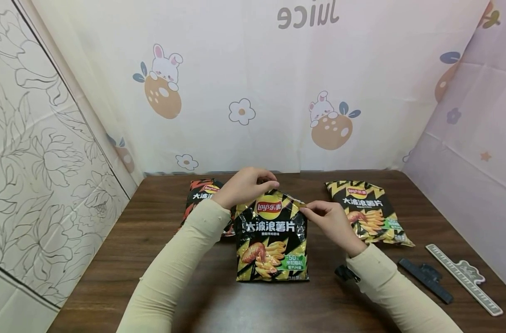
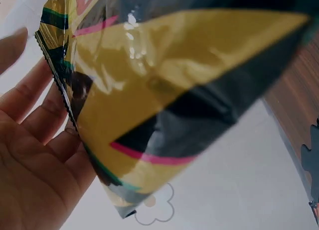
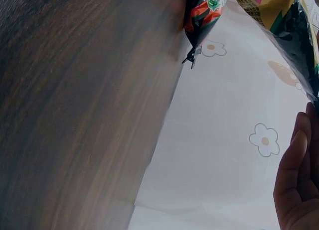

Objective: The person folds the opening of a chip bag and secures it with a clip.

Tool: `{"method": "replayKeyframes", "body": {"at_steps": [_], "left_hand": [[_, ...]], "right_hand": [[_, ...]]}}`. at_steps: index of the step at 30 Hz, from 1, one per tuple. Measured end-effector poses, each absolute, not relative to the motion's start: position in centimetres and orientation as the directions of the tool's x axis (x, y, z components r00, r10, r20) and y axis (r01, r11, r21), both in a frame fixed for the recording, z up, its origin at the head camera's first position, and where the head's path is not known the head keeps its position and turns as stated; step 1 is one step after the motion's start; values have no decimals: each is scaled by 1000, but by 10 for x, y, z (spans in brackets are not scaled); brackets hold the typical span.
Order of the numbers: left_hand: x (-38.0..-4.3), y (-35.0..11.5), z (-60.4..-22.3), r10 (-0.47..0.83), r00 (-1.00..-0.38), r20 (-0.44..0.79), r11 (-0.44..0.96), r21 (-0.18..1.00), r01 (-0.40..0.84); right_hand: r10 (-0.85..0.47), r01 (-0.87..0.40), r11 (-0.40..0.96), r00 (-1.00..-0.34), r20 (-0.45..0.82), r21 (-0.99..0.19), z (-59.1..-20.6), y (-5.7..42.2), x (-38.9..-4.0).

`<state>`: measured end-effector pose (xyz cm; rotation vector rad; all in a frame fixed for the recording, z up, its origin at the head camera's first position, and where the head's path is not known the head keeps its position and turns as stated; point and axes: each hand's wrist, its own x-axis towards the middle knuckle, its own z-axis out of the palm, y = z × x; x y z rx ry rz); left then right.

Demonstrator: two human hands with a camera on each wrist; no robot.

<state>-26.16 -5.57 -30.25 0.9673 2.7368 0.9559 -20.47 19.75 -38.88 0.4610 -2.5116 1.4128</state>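
A yellow-and-black bag of chips [image 1: 273, 240] is on the desk [image 1: 219, 300] between the two hands, printed front toward the head camera. The left arm reaches up along the bag's left side; the left hand [image 1: 251, 184] bends inward over its top, fingers loosely curved and partly behind the crimped edge, thumb apart from the bag, so the hand is fairly open. The right arm comes in from the bag's lower right, and the right hand [image 1: 332, 222] pinches its top right corner between thumb and forefinger. A red-and-black bag [image 1: 198, 198] lies behind the bag to its left, another yellow bag [image 1: 362, 210] to its right. A black clip [image 1: 347, 273] sits right of the bag, just beside the right sleeve [image 1: 377, 270].
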Motion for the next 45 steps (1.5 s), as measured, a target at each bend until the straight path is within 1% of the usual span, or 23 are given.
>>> {"method": "replayKeyframes", "body": {"at_steps": [3,11,16,28,33,38,45], "left_hand": [[-264,-56,-302,592,-798,115,610,582,537],[-267,-56,-300,590,-807,34,646,580,497],[-267,-56,-299,590,-807,11,646,592,481],[-265,-56,-300,609,-791,54,614,600,513],[-264,-57,-299,608,-792,53,611,606,509],[-263,-56,-298,607,-793,59,614,598,515],[-263,-56,-298,609,-790,61,611,600,517]], "right_hand": [[-163,-380,482,-924,346,-790,-388,198,-204],[-169,-385,466,-923,347,-797,-387,198,-202],[-169,-378,470,-925,339,-798,-388,199,-202],[-170,-358,472,-934,315,-806,-390,201,-203],[-198,-373,450,-928,316,-812,-390,202,-203],[-225,-371,415,-927,301,-831,-382,205,-202],[-249,-391,397,-917,312,-830,-371,207,-204]]}}
